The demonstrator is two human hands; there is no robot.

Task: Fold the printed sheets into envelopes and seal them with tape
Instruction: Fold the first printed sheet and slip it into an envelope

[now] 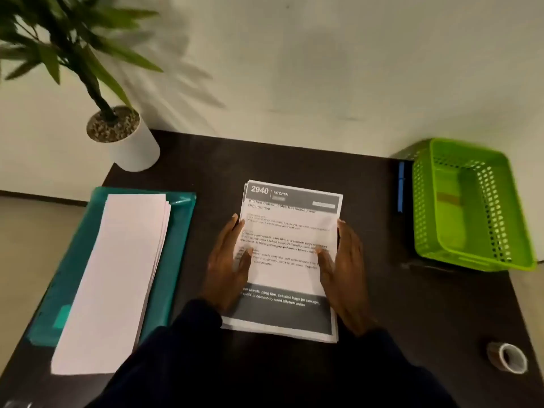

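White printed sheets (290, 231): stacked mid-table, long edges running away from the person, edges slightly uneven.
Header writing: "2940" in large pale figures on a dark band, "KITCHEN" just beside it; beneath, the title "Kitchen Consumables Restocking and Organisation".
Body writing: small and blurred; "cling film" and "commonly used kitchen areas" legible, the rest not.
Footer writing: pale on a dark band, "cling film, sealable bags (in storage)" over "spots in commonly used kitchen areas".
Left-hand grip (229, 269): fingers straight, laid flat along the stack's left edge, thumb resting on the top sheet; spread wide, clasping nothing.
Right-hand grip (344, 272): mirrored on the right edge, fingers straight, thumb on the top sheet; likewise spread and clasping nothing.
Tape roll (507, 360): brownish, lying near the front right corner, well apart from the sheets.
Blank paper (117, 275): tall narrow white stack on a teal folder (179, 231), left of the sheets.
Basket (471, 207): bright green perforated plastic, far right.
Pen (401, 187): blue, just beside the basket's left wall.
Table (382, 290): matt black.
Room: pale wall behind, beige floor at both sides; leafy plant in a white pot (135, 148) topped with pebbles, at the back left corner.
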